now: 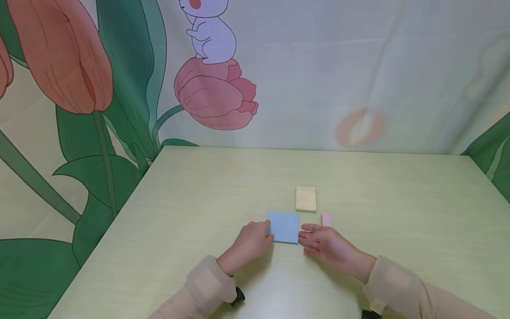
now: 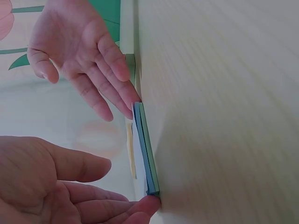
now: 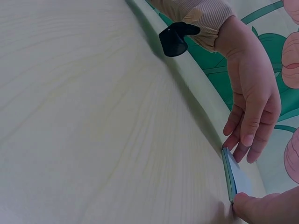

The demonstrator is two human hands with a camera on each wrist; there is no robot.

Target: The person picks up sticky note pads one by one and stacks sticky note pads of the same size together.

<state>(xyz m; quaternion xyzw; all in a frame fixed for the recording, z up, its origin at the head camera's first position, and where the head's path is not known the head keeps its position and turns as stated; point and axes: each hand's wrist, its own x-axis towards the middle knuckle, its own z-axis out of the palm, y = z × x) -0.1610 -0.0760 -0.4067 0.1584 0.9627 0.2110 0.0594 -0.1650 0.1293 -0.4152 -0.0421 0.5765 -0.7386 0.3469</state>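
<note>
A square pad of blue sticky notes [image 1: 283,227] lies flat on the table between my two hands. In the left wrist view its side shows blue and green layers. My left hand [image 1: 252,240] touches the pad's left edge with its fingertips, the thumb held apart from them. At the opposite edge is my right hand [image 1: 327,246], palm turned inward and fingers extended, its fingertips right at the pad's side. Just behind the blue pad sits a pale yellow notepad [image 1: 306,198]. A narrow pink pad [image 1: 326,219] is beyond the right hand, which partly hides it.
The pale wooden table [image 1: 199,186] has its far edge against a hanging cloth [image 1: 303,79] printed with tulips and a white cartoon animal. A black device [image 3: 174,41] sits at the left wrist, below the rolled sleeve.
</note>
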